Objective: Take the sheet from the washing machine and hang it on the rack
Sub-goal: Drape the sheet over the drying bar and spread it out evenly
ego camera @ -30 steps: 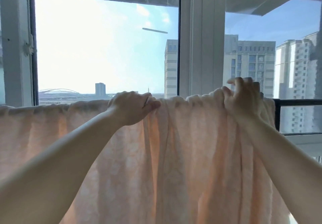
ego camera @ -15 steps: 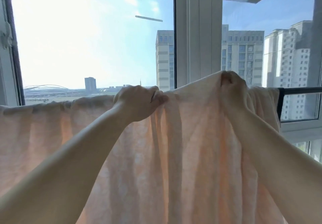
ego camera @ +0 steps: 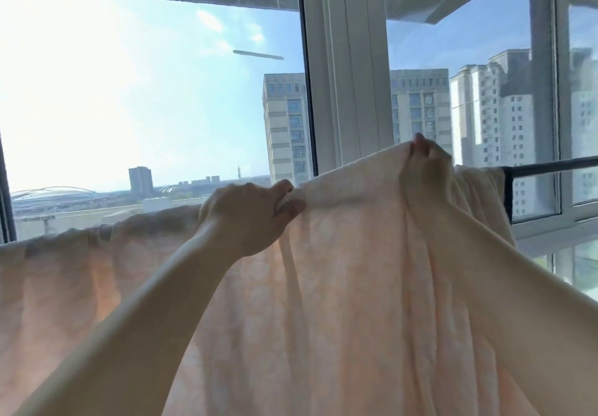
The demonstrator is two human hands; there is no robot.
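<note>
A pale peach sheet hangs over a dark rack bar in front of the window and fills the lower half of the view. My left hand pinches the sheet's top edge near the middle. My right hand grips a bunch of the top edge and holds it raised above the bar. The stretch of sheet between my hands is taut and slopes up to the right. Only the bar's right end shows; the sheet hides the remainder.
A white window frame post stands just behind the sheet, with glass panes on both sides and tall buildings outside. The rack's dark upright sits at the sheet's right edge. A window sill runs at lower right.
My right hand has closed on the sheet's top edge and lifted it above the bar. My left hand keeps its grip near the middle. The view has tilted slightly.
</note>
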